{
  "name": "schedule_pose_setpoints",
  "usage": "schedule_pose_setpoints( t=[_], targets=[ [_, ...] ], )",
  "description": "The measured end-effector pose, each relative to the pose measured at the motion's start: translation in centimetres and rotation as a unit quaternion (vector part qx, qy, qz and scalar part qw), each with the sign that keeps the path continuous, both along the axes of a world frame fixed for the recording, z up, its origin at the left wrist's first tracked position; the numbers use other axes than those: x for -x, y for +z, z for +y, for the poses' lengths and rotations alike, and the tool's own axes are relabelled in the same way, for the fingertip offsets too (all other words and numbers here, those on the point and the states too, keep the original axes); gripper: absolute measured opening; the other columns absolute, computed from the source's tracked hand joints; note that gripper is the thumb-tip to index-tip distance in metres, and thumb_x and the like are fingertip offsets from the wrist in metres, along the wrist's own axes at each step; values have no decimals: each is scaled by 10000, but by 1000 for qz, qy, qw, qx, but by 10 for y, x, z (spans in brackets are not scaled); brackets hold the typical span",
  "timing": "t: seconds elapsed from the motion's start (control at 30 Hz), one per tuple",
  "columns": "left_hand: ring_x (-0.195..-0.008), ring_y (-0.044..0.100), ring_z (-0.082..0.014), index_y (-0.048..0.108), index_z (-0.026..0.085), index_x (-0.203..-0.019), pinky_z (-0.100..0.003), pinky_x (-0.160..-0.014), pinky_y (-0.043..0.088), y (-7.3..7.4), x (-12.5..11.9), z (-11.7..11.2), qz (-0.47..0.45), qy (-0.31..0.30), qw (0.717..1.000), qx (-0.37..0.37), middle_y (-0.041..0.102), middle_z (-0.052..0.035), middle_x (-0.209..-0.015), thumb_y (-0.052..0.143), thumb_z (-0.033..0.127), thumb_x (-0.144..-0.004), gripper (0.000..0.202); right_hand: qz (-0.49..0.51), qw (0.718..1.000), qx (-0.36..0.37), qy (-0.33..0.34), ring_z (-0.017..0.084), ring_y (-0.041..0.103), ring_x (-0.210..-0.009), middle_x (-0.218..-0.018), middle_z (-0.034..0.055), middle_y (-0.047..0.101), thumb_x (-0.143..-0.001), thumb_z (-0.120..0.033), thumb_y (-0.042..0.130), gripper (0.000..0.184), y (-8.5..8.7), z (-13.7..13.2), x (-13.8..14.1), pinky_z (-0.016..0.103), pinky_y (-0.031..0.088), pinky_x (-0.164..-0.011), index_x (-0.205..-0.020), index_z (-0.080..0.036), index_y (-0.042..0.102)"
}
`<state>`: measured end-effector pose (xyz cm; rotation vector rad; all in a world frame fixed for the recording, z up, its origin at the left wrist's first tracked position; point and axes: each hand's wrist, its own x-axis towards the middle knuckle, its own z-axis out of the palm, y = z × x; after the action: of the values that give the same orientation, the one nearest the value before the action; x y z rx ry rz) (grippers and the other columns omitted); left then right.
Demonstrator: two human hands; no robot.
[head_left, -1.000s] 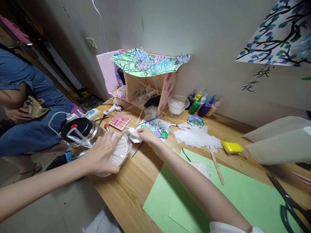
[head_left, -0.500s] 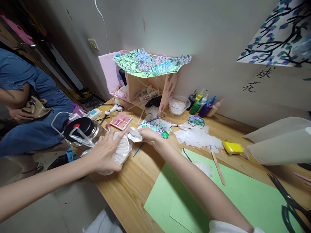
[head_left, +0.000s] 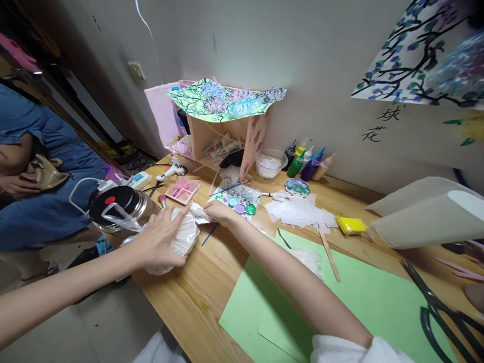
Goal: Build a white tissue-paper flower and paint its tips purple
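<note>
My left hand (head_left: 161,239) is closed over a round white roll of tissue (head_left: 188,234) in a clear plastic wrapper, near the table's left edge. Its fingers lie along the top and the thumb presses the near side. Just right of it, my right hand (head_left: 220,210) pinches a crumpled white tissue (head_left: 200,214) at the roll's far side. Its fingertips are partly hidden. A blue stick (head_left: 209,235) lies below the right wrist. Behind the hands are a pink palette (head_left: 183,193) and a makeup brush (head_left: 162,200).
A steel flask (head_left: 143,204) with a black lid stands left of the roll. Behind are a decorated box (head_left: 257,143), a clear bowl (head_left: 270,165) and several paint bottles (head_left: 297,164). Green paper (head_left: 242,312), white paper pieces (head_left: 302,212) and scissors (head_left: 434,302) lie right. A person (head_left: 45,166) sits left.
The view has turned slightly to the right, so everything sits further left. Both hands keep their hold on the tissue roll and the crumpled tissue, with little movement between them.
</note>
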<state>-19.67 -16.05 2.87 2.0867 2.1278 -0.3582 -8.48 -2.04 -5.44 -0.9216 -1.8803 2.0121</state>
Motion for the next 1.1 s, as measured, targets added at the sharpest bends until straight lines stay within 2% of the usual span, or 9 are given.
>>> schedule_pose_setpoints(
  t=[0.1,0.2,0.37,0.47,0.6,0.73,0.8,0.9,1.1],
  targets=[
    [-1109,454,-374,125,204,-1448,-472,-889,382,-2,4,3,-4,-3,1000,-1,446,-156,-1181,636,424,-517,1084,16,999,25,-21,109,519,-537,-527,2,591,-650,-164,584,100,16,8,-33,212,424,-545,-654,-142,682],
    [-1108,470,-374,134,185,-1442,-467,-891,392,-4,9,4,-6,-8,1000,4,454,-168,-1199,629,421,-526,1068,39,997,24,-55,107,549,-594,-659,9,648,-649,-201,582,166,38,17,-88,206,436,-585,-761,-148,693],
    [-1299,280,-443,142,159,-1425,-573,-998,279,-2,3,2,4,-25,999,-22,358,-235,-1364,670,397,-543,1055,-19,979,-71,-188,117,553,-583,-679,13,645,-655,-231,572,217,58,33,-201,215,418,-549,-812,-141,692],
    [-1336,220,-419,210,166,-1396,-595,-1044,205,2,-27,6,-23,-65,990,-122,314,-208,-1412,662,422,-640,917,-84,933,-174,-302,137,568,-605,-703,27,662,-664,-226,544,223,50,42,-264,230,425,-561,-806,-145,695],
    [-1162,457,-268,423,165,-1265,-420,-968,392,-1,-96,26,-172,-86,965,-179,478,-136,-1231,396,350,-888,420,-176,871,-268,-372,196,618,-717,-799,70,694,-735,-233,495,262,33,42,-320,290,476,-644,-897,-142,679],
    [-1002,515,-238,588,170,-995,-382,-863,439,-16,-158,52,-238,-98,958,-128,549,-101,-1029,305,270,-927,308,-331,729,-454,-391,261,595,-949,-1026,139,653,-807,-124,384,346,28,27,-337,386,465,-828,-1055,-128,625],
    [-975,519,-246,600,160,-944,-383,-836,440,-22,-175,61,-219,-92,964,-116,557,-109,-989,290,242,-926,321,-365,696,-492,-374,288,547,-1053,-1137,170,593,-814,-105,391,380,29,18,-336,420,439,-897,-1146,-111,574],
    [-935,534,-259,595,133,-910,-386,-809,437,-28,-179,64,-141,-69,981,-118,567,-132,-957,283,225,-921,326,-350,704,-516,-341,293,500,-1105,-1175,162,560,-821,-114,429,359,31,3,-329,431,411,-947,-1155,-117,561],
    [-904,576,-313,576,54,-952,-377,-721,455,-28,-135,46,43,71,986,-144,591,-196,-934,282,223,-909,342,-197,782,-537,-246,258,540,-1017,-1027,106,616,-844,-109,423,223,34,-20,-291,429,442,-879,-946,-183,606]
  ],
)
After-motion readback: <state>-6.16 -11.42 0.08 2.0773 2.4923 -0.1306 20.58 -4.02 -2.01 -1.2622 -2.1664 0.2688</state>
